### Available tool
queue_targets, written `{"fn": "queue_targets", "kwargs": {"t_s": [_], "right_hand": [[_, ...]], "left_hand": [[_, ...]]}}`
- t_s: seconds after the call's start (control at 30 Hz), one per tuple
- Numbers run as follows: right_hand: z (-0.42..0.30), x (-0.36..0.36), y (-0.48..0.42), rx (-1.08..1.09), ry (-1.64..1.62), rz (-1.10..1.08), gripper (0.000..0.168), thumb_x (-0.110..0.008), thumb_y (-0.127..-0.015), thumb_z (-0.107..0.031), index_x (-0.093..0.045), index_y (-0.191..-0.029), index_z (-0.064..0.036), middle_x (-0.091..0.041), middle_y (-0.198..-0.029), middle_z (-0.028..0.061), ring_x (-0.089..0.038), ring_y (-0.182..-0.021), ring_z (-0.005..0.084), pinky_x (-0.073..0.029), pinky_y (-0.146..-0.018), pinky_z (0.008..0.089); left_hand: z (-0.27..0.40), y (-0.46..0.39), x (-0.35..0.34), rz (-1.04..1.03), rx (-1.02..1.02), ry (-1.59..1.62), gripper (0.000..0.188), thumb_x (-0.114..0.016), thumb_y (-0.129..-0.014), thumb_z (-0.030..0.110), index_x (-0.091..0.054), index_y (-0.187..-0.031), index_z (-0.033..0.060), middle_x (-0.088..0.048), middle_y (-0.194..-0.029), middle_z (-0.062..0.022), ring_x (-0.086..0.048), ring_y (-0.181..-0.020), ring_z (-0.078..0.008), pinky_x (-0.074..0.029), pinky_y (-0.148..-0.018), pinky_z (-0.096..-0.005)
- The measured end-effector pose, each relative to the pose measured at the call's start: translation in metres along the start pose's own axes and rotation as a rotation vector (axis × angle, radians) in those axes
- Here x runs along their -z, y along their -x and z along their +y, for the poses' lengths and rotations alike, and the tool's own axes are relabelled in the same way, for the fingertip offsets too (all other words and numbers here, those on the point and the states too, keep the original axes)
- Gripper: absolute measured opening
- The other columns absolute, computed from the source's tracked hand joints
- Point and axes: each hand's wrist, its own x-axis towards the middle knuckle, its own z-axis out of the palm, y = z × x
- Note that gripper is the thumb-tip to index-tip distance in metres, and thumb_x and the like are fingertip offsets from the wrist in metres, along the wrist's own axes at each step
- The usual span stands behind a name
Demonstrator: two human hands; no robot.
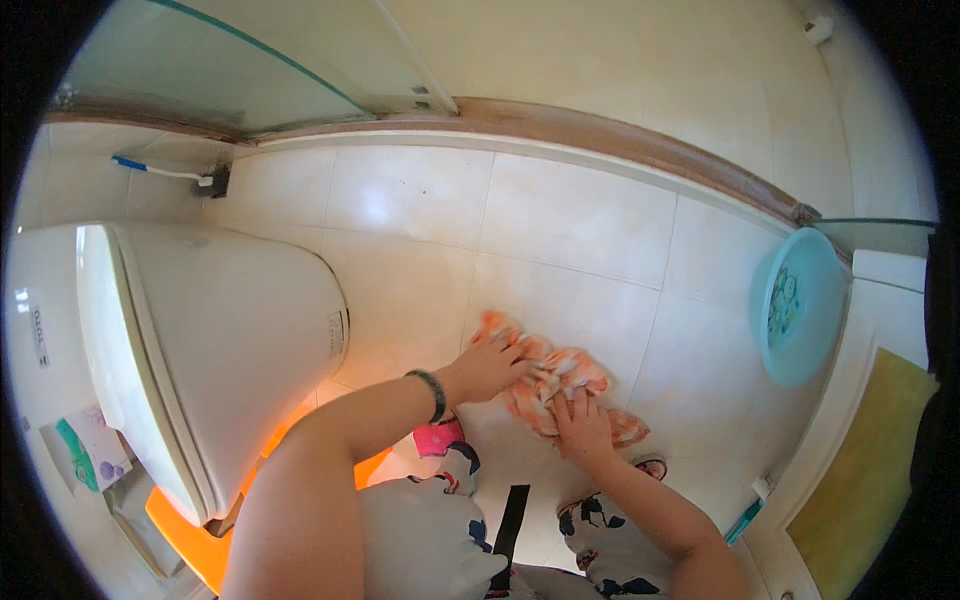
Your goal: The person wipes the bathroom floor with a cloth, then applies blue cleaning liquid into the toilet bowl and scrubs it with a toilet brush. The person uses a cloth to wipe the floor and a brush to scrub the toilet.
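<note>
An orange and white cloth (555, 382) lies bunched on the pale tiled floor (570, 217) in front of me. My left hand (491, 369), with a dark band around the wrist, presses on the cloth's upper left part, fingers spread over it. Lower and to the right, my right hand (583, 426) rests on the cloth, its fingers bent into the folds. Both palms face down, so how firmly the fingers hold the fabric is partly hidden.
A white toilet (225, 322) stands at left, an orange plastic stool (191, 544) below it. A blue-handled brush (161, 171) is upper left. A light blue basin (802, 307) leans at right beside a door (862, 465). A raised sill (600, 142) crosses behind the floor.
</note>
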Motion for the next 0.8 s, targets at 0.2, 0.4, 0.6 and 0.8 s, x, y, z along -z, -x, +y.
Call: {"fn": "queue_targets", "kwargs": {"t_s": [0.2, 0.4, 0.6, 0.8], "right_hand": [[0.007, 0.052, -0.050, 0.038, 0.000, 0.216, 0.059, -0.072, -0.067, -0.027, -0.050, -0.119, -0.011, -0.048, -0.111, 0.0116, -0.051, -0.101, 0.0296, -0.039, -0.088, 0.0433], [-0.012, 0.122, -0.133, 0.069, 0.033, 0.590, 0.050, -0.070, -0.064, -0.015, -0.057, -0.112, -0.014, -0.037, -0.138, 0.0095, -0.041, -0.118, 0.0274, -0.031, -0.093, 0.0528], [-0.006, 0.111, -0.199, 0.107, 0.176, 0.322, 0.043, -0.064, -0.075, -0.015, -0.052, -0.116, -0.013, -0.037, -0.138, 0.0047, -0.032, -0.130, 0.0268, -0.031, -0.099, 0.0511], [0.016, 0.086, -0.151, 0.195, 0.040, 0.119, 0.050, -0.068, -0.069, -0.016, -0.053, -0.117, -0.013, -0.045, -0.128, 0.0088, -0.041, -0.120, 0.0267, -0.037, -0.089, 0.0421]], "left_hand": [[-0.013, 0.018, 0.025, 0.067, 0.348, 0.187, 0.023, -0.057, -0.077, 0.009, -0.057, -0.100, 0.0081, -0.054, -0.102, -0.0143, -0.053, -0.096, -0.0339, -0.047, -0.078, -0.0428], [-0.050, 0.002, 0.092, 0.647, 0.626, 0.005, 0.020, -0.058, -0.075, 0.001, -0.057, -0.094, 0.0076, -0.055, -0.091, -0.0118, -0.057, -0.079, -0.0316, -0.048, -0.063, -0.0402], [-0.092, 0.007, 0.061, 0.472, 0.635, 0.094, 0.025, -0.061, -0.077, 0.004, -0.059, -0.101, 0.0092, -0.054, -0.097, -0.0129, -0.057, -0.081, -0.0323, -0.049, -0.066, -0.0416], [-0.069, 0.012, 0.029, 0.168, 0.740, 0.085, 0.036, -0.060, -0.079, 0.013, -0.053, -0.114, 0.0103, -0.051, -0.103, -0.0166, -0.055, -0.090, -0.0360, -0.049, -0.069, -0.0446]]}}
